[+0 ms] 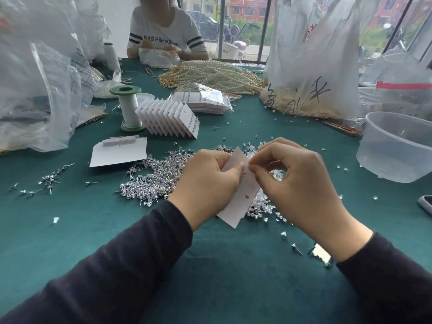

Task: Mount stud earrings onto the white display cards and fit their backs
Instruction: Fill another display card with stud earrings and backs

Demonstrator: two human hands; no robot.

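- Centre frame: left hand [205, 181] grips a white display card [240, 197]; right hand [294, 181] pinches something tiny at it — unidentifiable.
- Upper left: finished cards [170, 120] fanned; a stud heap [152, 176] remains — work far from over.

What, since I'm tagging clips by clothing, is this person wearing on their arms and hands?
Long, dark, plain sleeves cover both arms. The left sleeve and the right sleeve each end at the wrist, with no visible print or markings. The left hand and right hand are bare: no gloves, rings, watch or bracelet show.
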